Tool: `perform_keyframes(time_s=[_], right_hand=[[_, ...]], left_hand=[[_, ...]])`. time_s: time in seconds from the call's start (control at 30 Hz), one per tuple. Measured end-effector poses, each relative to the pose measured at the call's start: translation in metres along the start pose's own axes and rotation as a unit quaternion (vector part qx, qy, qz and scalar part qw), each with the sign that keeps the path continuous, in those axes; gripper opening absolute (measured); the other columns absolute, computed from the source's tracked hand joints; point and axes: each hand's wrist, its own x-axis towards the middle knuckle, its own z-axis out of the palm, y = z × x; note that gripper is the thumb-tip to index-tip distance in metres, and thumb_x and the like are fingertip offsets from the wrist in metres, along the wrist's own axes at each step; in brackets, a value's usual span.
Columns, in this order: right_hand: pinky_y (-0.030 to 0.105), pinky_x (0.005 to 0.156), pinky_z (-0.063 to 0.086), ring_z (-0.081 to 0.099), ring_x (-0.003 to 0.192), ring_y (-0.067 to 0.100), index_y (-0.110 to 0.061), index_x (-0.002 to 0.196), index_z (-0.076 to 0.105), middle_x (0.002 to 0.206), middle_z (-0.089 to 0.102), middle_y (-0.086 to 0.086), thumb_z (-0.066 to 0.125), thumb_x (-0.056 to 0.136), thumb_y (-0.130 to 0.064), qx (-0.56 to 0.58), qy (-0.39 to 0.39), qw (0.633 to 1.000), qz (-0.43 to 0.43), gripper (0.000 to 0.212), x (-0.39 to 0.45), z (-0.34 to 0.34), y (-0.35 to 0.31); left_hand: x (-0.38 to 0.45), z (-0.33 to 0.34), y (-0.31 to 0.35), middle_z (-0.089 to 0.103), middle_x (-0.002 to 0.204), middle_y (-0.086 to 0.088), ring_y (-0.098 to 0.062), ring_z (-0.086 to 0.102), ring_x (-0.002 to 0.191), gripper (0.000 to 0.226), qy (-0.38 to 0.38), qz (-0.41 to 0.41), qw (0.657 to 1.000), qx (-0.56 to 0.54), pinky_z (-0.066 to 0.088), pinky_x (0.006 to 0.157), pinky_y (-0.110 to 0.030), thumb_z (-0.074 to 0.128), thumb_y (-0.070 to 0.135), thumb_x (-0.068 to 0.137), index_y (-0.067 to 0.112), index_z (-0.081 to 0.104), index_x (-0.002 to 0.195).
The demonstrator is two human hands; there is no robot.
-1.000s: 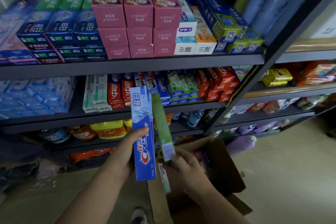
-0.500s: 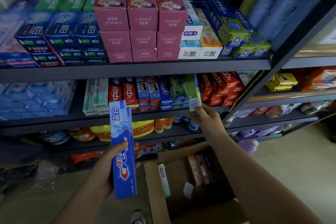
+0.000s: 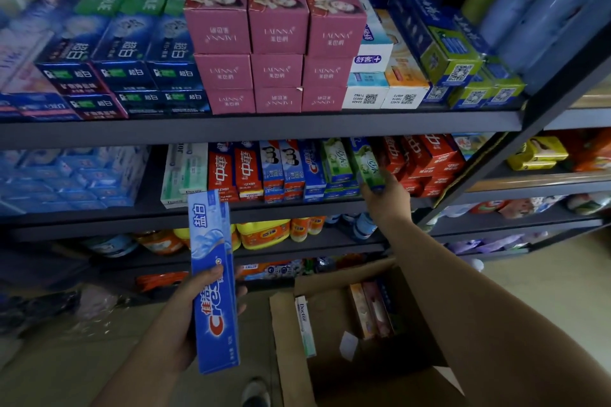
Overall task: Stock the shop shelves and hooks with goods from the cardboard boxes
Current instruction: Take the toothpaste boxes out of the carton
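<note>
Shop aisle, dark metal shelving rack [image 3: 264,129] packed with boxed toothpaste, pale floor below. Right hand [image 3: 385,196] pinches green toothpaste carton [image 3: 367,163], carton tilted, far end in among green cartons on middle shelf, just left of red cartons [image 3: 426,162]. Left hand [image 3: 195,314] grips long blue Crest toothpaste carton [image 3: 213,277] upright, thumb across front, near and left of open brown cardboard box [image 3: 330,274] on floor. Inside box: white Doctor carton [image 3: 305,324] against left wall, pink and peach cartons [image 3: 372,311] at far side.
</note>
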Motion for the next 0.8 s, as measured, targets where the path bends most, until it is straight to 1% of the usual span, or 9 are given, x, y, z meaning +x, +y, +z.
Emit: perform_keyframes(time_s=[0.1, 0.23, 0.33, 0.43, 0.47, 0.53, 0.63, 0.73, 0.8], right_hand=[[0.032, 0.085, 0.046, 0.051, 0.121, 0.033, -0.028, 0.149, 0.029, 0.155, 0.020, 0.010, 0.055, 0.093, -0.045, -0.048, -0.009, 0.999, 0.008, 0.065, 0.002, 0.003, -0.008], [0.032, 0.098, 0.040, 0.034, 0.137, 0.034, -0.023, 0.150, 0.029, 0.158, 0.008, 0.012, 0.060, 0.092, -0.037, 0.011, -0.024, 0.999, 0.032, 0.066, 0.004, 0.007, -0.022], [0.033, 0.095, 0.040, 0.040, 0.130, 0.033, -0.019, 0.150, 0.026, 0.155, 0.012, 0.011, 0.060, 0.092, -0.034, 0.071, 0.004, 0.996, 0.058, 0.070, -0.003, 0.009, -0.025], [0.028, 0.083, 0.038, 0.047, 0.104, 0.022, -0.013, 0.142, 0.035, 0.146, 0.026, 0.008, 0.055, 0.095, -0.034, 0.108, 0.034, 0.993, 0.046, 0.056, -0.041, 0.018, -0.025], [0.025, 0.079, 0.039, 0.050, 0.095, 0.017, -0.013, 0.133, 0.044, 0.139, 0.038, 0.007, 0.053, 0.095, -0.037, 0.096, 0.005, 0.995, 0.024, 0.046, -0.059, 0.022, -0.023], [0.022, 0.070, 0.045, 0.059, 0.085, 0.009, -0.022, 0.113, 0.053, 0.113, 0.059, 0.000, 0.050, 0.094, -0.046, 0.083, -0.132, 0.988, -0.003, 0.030, -0.101, 0.030, -0.022], [0.021, 0.069, 0.053, 0.066, 0.085, 0.007, -0.032, 0.101, 0.054, 0.096, 0.065, -0.007, 0.051, 0.085, -0.058, 0.117, -0.336, 0.935, 0.011, 0.031, -0.156, 0.035, -0.023], [0.023, 0.072, 0.056, 0.068, 0.084, 0.006, -0.029, 0.108, 0.055, 0.100, 0.069, -0.007, 0.062, 0.076, -0.064, 0.091, -0.373, 0.923, -0.010, 0.048, -0.179, 0.049, -0.012], [0.023, 0.073, 0.056, 0.067, 0.085, 0.006, -0.029, 0.109, 0.055, 0.101, 0.068, -0.009, 0.069, 0.076, -0.057, 0.074, -0.354, 0.932, -0.005, 0.045, -0.178, 0.051, -0.006]], left_hand=[[0.000, 0.002, 0.000, 0.074, 0.088, -0.007, -0.027, 0.068, 0.081, 0.049, -0.001, -0.007, 1.000, -0.004, 0.054, 0.064, -0.036, 0.058, 0.027, 0.071, 0.009, 0.057, 0.117], [0.001, 0.006, -0.001, 0.075, 0.087, -0.008, -0.024, 0.071, 0.073, 0.060, -0.001, -0.017, 1.000, 0.004, 0.054, 0.065, -0.036, 0.075, 0.024, 0.058, 0.009, 0.058, 0.114], [0.001, 0.013, -0.002, 0.075, 0.092, -0.008, -0.023, 0.072, 0.075, 0.078, -0.014, -0.017, 1.000, 0.018, 0.054, 0.066, -0.036, 0.085, 0.031, 0.042, 0.011, 0.059, 0.112], [0.005, 0.020, -0.004, 0.075, 0.094, -0.007, -0.022, 0.072, 0.077, 0.063, -0.005, -0.018, 1.000, 0.018, 0.054, 0.078, -0.040, 0.081, 0.025, 0.060, 0.010, 0.058, 0.116], [0.007, 0.023, -0.005, 0.074, 0.094, -0.008, -0.023, 0.072, 0.078, 0.061, 0.005, -0.023, 1.000, 0.021, 0.054, 0.083, -0.042, 0.078, 0.028, 0.063, 0.009, 0.058, 0.117], [0.013, 0.029, -0.007, 0.073, 0.092, -0.011, -0.023, 0.071, 0.076, 0.067, 0.024, -0.030, 0.999, 0.033, 0.054, 0.081, -0.041, 0.082, 0.032, 0.060, 0.008, 0.058, 0.117], [0.022, 0.038, -0.009, 0.072, 0.089, -0.011, -0.022, 0.070, 0.073, 0.060, 0.035, -0.019, 0.998, 0.052, 0.054, 0.062, -0.032, 0.077, 0.039, 0.064, 0.011, 0.058, 0.114], [0.027, 0.048, -0.008, 0.073, 0.081, -0.008, -0.019, 0.069, 0.069, 0.038, 0.035, 0.009, 0.997, 0.072, 0.054, 0.056, -0.027, 0.069, 0.039, 0.075, 0.013, 0.061, 0.101], [0.029, 0.051, -0.010, 0.072, 0.080, -0.007, -0.019, 0.069, 0.070, 0.046, 0.030, 0.023, 0.996, 0.084, 0.054, 0.059, -0.027, 0.065, 0.048, 0.070, 0.014, 0.060, 0.101]])
